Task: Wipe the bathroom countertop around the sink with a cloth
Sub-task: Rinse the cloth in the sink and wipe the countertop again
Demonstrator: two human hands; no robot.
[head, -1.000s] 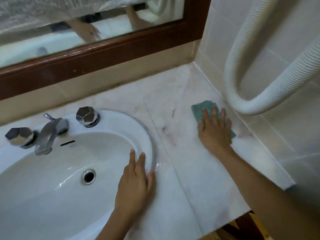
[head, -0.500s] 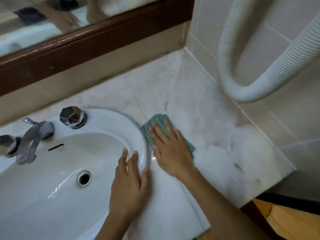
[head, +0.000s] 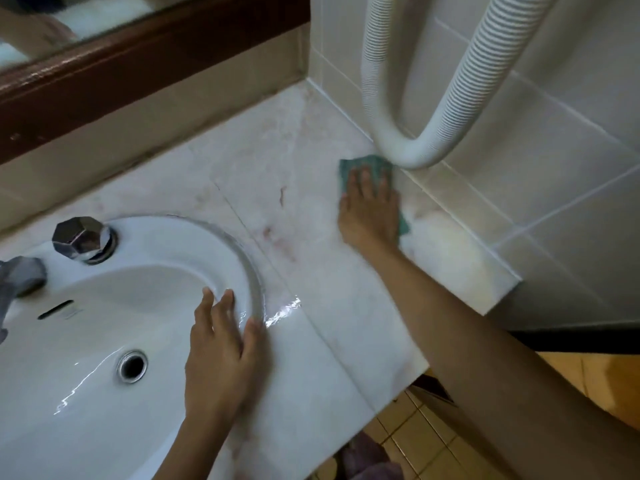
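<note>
The desk (head: pixel 311 271) was marble, pale and streaked, with the sink (head: pixel 104 341) set in its left side and a tiled wall (head: pixel 519 168) along its right. My right hand (head: pixel 369 211) lay flat with its fingers (head: pixel 363 181) spread, pressing the cloth (head: pixel 360 164) down rather than gripping it, at the far right of the desk, just under the bend of the hose (head: pixel 408 157). My left hand (head: pixel 221 358) rested open on the near rim of the sink, holding nothing. To wipe well here, I judged I should keep the palm flat and run the cloth along the joint with the wall, clear of the hose. Half a second earlier the cloth had been beside the sink rim; it had since swept right to the wall.
</note>
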